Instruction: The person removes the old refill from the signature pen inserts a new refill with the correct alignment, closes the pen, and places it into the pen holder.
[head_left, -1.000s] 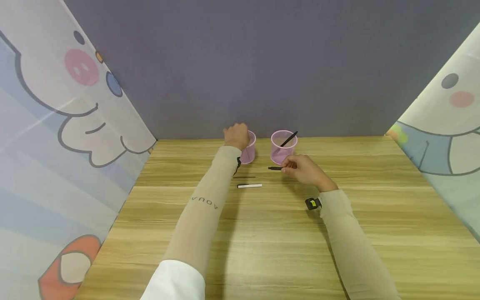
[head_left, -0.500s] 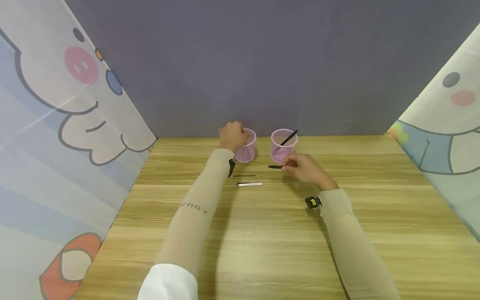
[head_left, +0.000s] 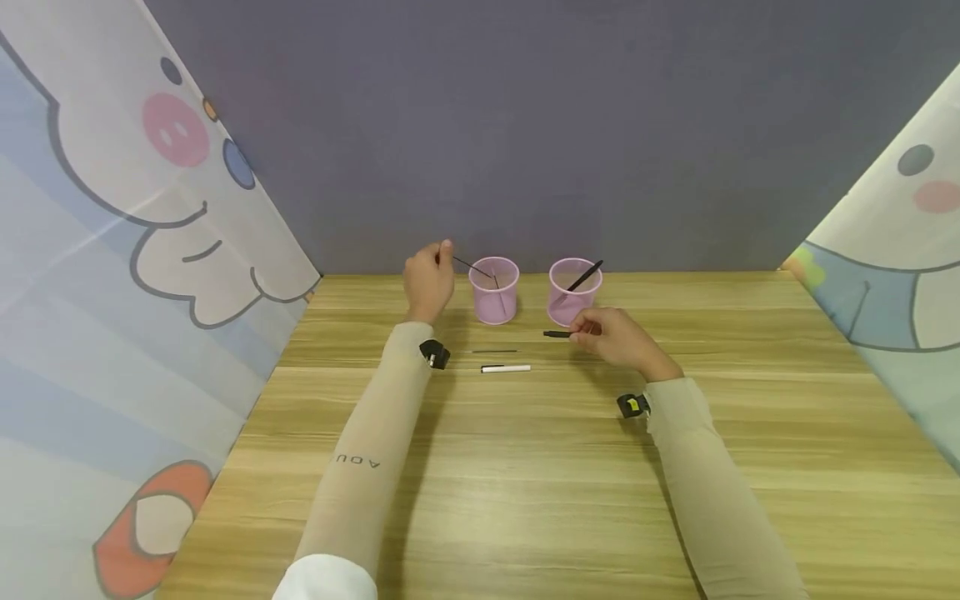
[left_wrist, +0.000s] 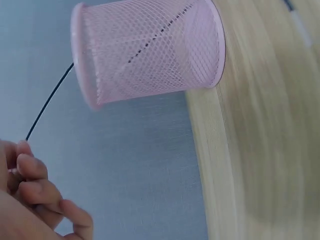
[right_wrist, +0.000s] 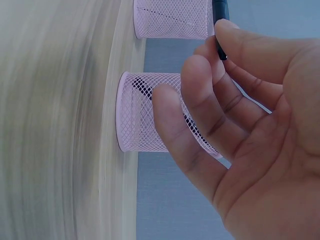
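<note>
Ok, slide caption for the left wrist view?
Left hand pinching a black rod at the mouth of a pink mesh cup.

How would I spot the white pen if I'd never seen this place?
On the wooden table, find the left-hand pink mesh cup by the grey wall. Toward the person from it, past a thin dark rod, lies the white pen, black at its left end. Its white body sets it apart from that rod.
</note>
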